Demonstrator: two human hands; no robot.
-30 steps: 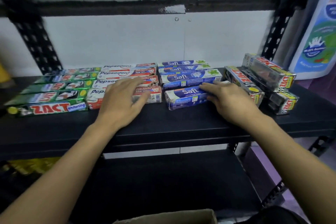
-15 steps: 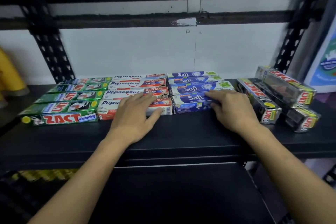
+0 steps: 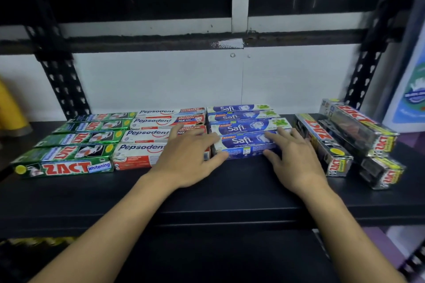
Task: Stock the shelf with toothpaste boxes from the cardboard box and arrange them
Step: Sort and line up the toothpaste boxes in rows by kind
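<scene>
Front Safi box [image 3: 243, 145], crooked a second ago, now sits square at the near end of its row on the black shelf [image 3: 207, 197]; this row looks arranged.
Both hands lie flat with fingers spread, gripping nothing: the left hand [image 3: 186, 158] rests on the front Pepsodent box [image 3: 138, 151], thumb touching the Safi box, and the right hand [image 3: 293, 156] rests on that box's right end.

The shelf [image 3: 207, 193] is smooth black board with a dull sheen. At its left end the green boxes [image 3: 69, 153] are glossy, foil-like card; at its middle the white and red boxes [image 3: 140, 151] and blue boxes [image 3: 241, 127] are smooth coated card; at its right end the black boxes [image 3: 322, 140] glint like metallic film. Its punched posts [image 3: 61, 85] are matt black metal.
</scene>
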